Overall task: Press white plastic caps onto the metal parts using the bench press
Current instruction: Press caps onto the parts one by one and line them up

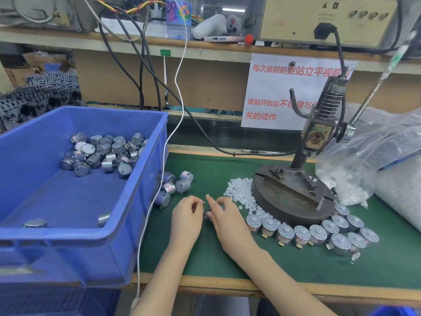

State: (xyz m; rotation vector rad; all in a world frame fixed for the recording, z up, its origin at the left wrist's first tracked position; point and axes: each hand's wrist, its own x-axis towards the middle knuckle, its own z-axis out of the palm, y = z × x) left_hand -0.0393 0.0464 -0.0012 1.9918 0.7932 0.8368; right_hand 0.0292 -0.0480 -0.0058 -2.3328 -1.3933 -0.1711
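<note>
Bin: the big blue plastic crate (127, 247) fills the left side. A heap of small round grey metal motors (107, 153) lies in its far end, probably the uncapped stock.
Mat: the green bench mat (227, 258) carries the work between crate and press.
Bag: a clear plastic bag of white caps (364, 160) slumps behind and to the right of the press, open towards it, likely so caps spill out within reach.
Press: the dark metal bench press (293, 190) stands right of centre on a round base. No part sits on its fixture, so this piece looks not yet pressed.
Row: silver motors with white tops (316, 233) curve round the front of the base, apparently finished and parked clear of the fixture.
Left hand (186, 220): fingers curled inward towards the right hand. Cannot tell whether they grip anything.
Right hand (227, 222): fingertips bunched against the left's. Cannot tell whether they pinch a cap.
Caps: loose white plastic caps (241, 192) are heaped against the base, just beside the right hand.
Spare motors: a few grey motors (175, 185) sit by the crate wall, near the left hand.
Cable: a thin white cable (159, 179) hangs down past those motors and could snag a reach.
Part: a small grey piece (207, 214) shows between the hands, mostly hidden.
</note>
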